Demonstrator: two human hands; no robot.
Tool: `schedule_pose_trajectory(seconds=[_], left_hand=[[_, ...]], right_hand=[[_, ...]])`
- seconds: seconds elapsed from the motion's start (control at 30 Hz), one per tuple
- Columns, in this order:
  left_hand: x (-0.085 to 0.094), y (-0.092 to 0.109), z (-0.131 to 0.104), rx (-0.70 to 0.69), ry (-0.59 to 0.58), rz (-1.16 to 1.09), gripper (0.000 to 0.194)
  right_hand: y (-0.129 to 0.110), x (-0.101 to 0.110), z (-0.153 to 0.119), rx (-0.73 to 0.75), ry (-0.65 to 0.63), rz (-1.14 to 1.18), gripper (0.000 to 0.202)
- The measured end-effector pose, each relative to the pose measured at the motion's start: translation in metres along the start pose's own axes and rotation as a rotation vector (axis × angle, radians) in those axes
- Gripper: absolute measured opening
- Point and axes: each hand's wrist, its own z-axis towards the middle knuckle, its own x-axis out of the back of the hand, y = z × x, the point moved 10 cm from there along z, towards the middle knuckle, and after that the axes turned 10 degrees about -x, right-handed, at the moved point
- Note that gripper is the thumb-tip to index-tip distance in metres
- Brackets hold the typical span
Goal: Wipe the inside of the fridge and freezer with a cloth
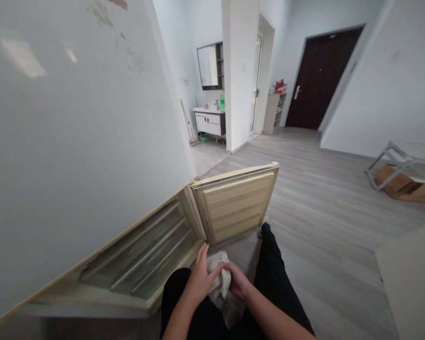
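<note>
A crumpled off-white cloth (218,261) is bunched between my two hands, low in the view and above my lap. My left hand (201,275) grips it from the left, thumb across the cloth and fingers pointing up. From the other side my right hand (236,281) pinches the cloth's edge. Just ahead, the cream-coloured door (239,203) of a low fridge compartment stands open, its ribbed inner panel facing me. To the left is the compartment (152,250), with wire-like shelf bars across it. Part of the cloth hangs down between my legs.
The large white side (74,141) of the appliance or wall fills the left. My foot (265,222) is by the open door's corner. A metal-framed table (393,156) with a cardboard box (407,186) stands right. Behind are a washbasin cabinet (208,123) and a dark door (324,78).
</note>
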Motion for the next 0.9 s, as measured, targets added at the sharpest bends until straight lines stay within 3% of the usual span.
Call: schedule_pose_trajectory(seconds=[0.07, 0.17, 0.27, 0.37, 0.47, 0.6, 0.73, 0.8, 0.9], left_hand=[[-0.004, -0.031, -0.014, 0.156, 0.045, -0.088, 0.091], [-0.017, -0.057, -0.028, 0.297, -0.006, -0.239, 0.084], [-0.016, -0.042, -0.024, 0.221, -0.119, -0.210, 0.063], [0.000, -0.022, -0.014, 0.173, -0.110, -0.148, 0.055], [0.007, -0.015, -0.007, 0.173, -0.105, -0.137, 0.060], [0.000, -0.038, -0.014, 0.289, -0.155, -0.204, 0.073], [-0.008, -0.054, -0.031, 0.385, -0.200, -0.263, 0.086], [-0.014, -0.048, -0.039, 0.424, -0.222, -0.341, 0.089], [-0.023, -0.024, -0.041, 0.461, -0.235, -0.499, 0.084]], right_hand=[[0.008, -0.027, -0.011, -0.029, -0.120, 0.022, 0.053], [0.012, -0.035, -0.013, -0.033, -0.138, 0.046, 0.049], [0.010, -0.023, -0.006, -0.020, -0.062, 0.082, 0.048], [0.011, -0.022, -0.002, -0.062, -0.059, 0.128, 0.050], [0.021, -0.035, -0.003, -0.167, -0.134, 0.132, 0.056], [0.023, -0.045, -0.012, -0.185, -0.188, 0.110, 0.056], [0.013, -0.070, -0.040, -0.172, -0.427, 0.061, 0.056], [0.005, -0.079, -0.058, -0.187, -0.527, 0.030, 0.054], [-0.014, -0.075, -0.073, -0.169, -0.540, -0.024, 0.050]])
